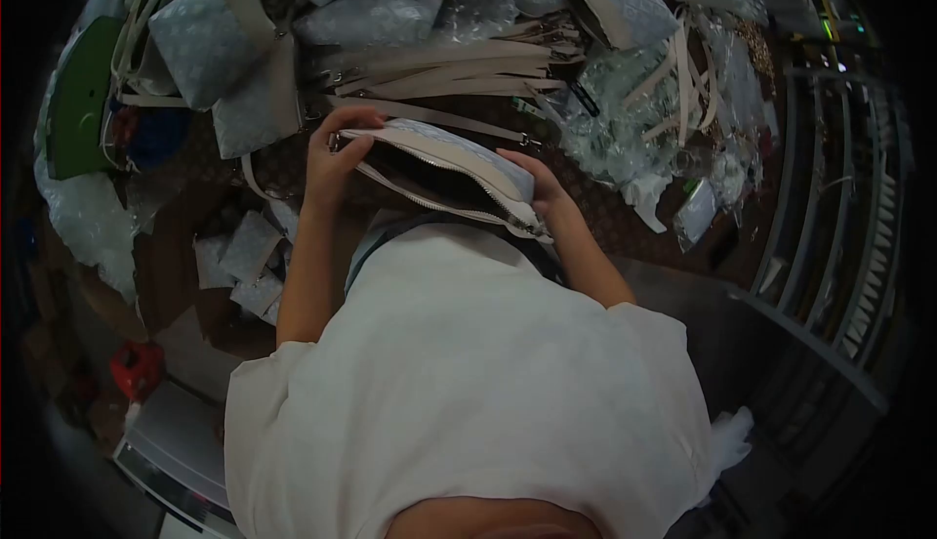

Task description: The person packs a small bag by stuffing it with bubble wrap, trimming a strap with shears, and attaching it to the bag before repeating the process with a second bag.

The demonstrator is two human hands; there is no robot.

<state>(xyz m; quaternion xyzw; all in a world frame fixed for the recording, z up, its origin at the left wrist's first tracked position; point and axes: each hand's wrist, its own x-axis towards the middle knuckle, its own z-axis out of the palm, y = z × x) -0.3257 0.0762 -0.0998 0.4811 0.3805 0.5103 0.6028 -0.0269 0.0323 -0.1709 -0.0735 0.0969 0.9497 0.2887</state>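
Note:
A pale patterned zip pouch (493,168) is held in front of my body, its zipper undone and its dark inside showing. My left hand (339,153) grips the pouch's left end, thumb and fingers closed about the corner near a small metal ring. At the opposite end, my right hand (535,178) has its fingers over the far side of the pouch; part of that hand is hidden behind it. Just beyond the pouch lies a beige strap (439,119) with a metal clasp at its right end.
A pile of beige straps (449,65) lies behind the pouch. Patterned bags (210,36) are heaped at the back left, and crumpled clear plastic (625,114) covers the right. Smaller patterned pouches (249,251) sit lower left. A metal rack (830,197) stands at the right.

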